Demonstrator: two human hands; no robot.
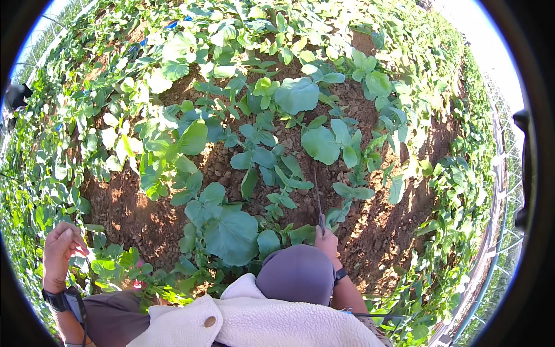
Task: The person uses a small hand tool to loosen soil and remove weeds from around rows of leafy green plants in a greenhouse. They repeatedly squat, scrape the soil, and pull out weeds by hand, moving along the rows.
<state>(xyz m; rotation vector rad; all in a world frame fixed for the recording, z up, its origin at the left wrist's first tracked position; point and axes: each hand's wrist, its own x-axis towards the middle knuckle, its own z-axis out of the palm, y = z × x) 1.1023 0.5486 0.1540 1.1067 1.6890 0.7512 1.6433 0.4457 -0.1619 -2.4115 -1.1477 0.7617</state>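
My right hand (327, 242) is closed on the handle of a thin, dark rod-like tool (318, 195), whose far end lies over the brown soil among the leafy plants. Its exact kind cannot be told. Out to the left, my left hand (65, 247) is raised with curled fingers above low greenery, and nothing is seen in it. Between the hands, a broad-leaved green plant (231, 237) grows close in front of my knee. Smaller seedlings with rounded leaves (260, 157) stand left of the tool.
Dense leafy rows (468, 186) run along both sides, with bare soil (138, 217) between plants. A curved rail and wire netting (498, 243) border the right. Bits of blue material (172, 25) lie among leaves at upper left. A dark object (16, 96) shows at the left rim.
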